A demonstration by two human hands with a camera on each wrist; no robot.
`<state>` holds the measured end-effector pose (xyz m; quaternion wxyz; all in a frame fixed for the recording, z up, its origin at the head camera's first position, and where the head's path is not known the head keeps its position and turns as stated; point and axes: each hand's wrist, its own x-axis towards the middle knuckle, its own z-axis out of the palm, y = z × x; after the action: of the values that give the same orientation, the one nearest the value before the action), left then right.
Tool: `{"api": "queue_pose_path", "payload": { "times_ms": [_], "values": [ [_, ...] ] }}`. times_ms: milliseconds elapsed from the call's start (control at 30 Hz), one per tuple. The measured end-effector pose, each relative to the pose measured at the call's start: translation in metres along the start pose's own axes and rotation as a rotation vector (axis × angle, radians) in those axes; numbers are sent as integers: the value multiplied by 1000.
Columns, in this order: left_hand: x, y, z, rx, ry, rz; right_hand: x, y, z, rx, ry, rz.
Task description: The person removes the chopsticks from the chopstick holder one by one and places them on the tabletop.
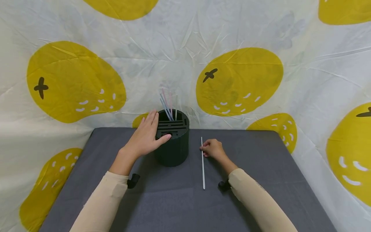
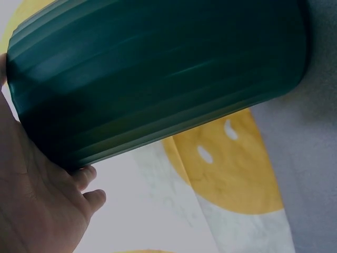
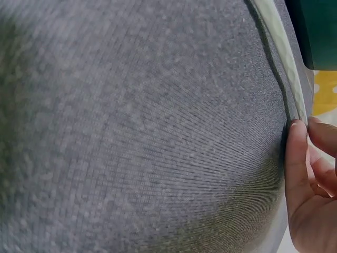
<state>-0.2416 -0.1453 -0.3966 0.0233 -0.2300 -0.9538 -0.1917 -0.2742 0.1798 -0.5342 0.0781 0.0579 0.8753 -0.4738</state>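
Note:
A dark green cylindrical holder point(image 1: 172, 151) with a slotted black top stands upright near the table's back edge. Several thin pink, blue and pale straws point(image 1: 166, 106) stick up from its open rear part. My left hand point(image 1: 146, 133) rests against its left side and top rim, fingers straight and thumb over the front; the left wrist view shows this hand point(image 2: 39, 195) at the holder's rim. Right of the holder, my right hand point(image 1: 214, 149) pinches a white straw point(image 1: 203, 170) between thumb and fingertip. In the right wrist view this straw point(image 3: 281, 45) lies close above the cloth.
Dark grey cloth covers the table point(image 1: 174, 199). Behind and beside it hangs a white curtain point(image 1: 162, 38) printed with large yellow fruit shapes. A small black device point(image 1: 133, 181) sits at the left wrist, another point(image 1: 224, 185) at the right.

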Motion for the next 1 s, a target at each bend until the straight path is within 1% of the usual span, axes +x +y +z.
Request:
{"api": "queue_pose_path", "payload": {
  "times_ms": [300, 433, 600, 733, 933, 1000],
  "values": [
    [-2, 2, 1, 14, 11, -8, -9, -5, 5, -126, 55, -53],
    [-4, 2, 2, 11, 9, -3, -11, -5, 6, -148, 61, -65],
    [-5, 3, 3, 8, 5, -6, -13, -3, 5, -154, 62, -69],
    [-5, 3, 3, 7, 3, -4, -13, 0, 2, -132, 60, -81],
    [-5, 3, 3, 4, 9, -4, -15, -2, -10, -98, 48, -110],
    [-5, 2, 3, 5, 9, -3, -14, -4, -16, -112, 48, -134]
  ]
}}
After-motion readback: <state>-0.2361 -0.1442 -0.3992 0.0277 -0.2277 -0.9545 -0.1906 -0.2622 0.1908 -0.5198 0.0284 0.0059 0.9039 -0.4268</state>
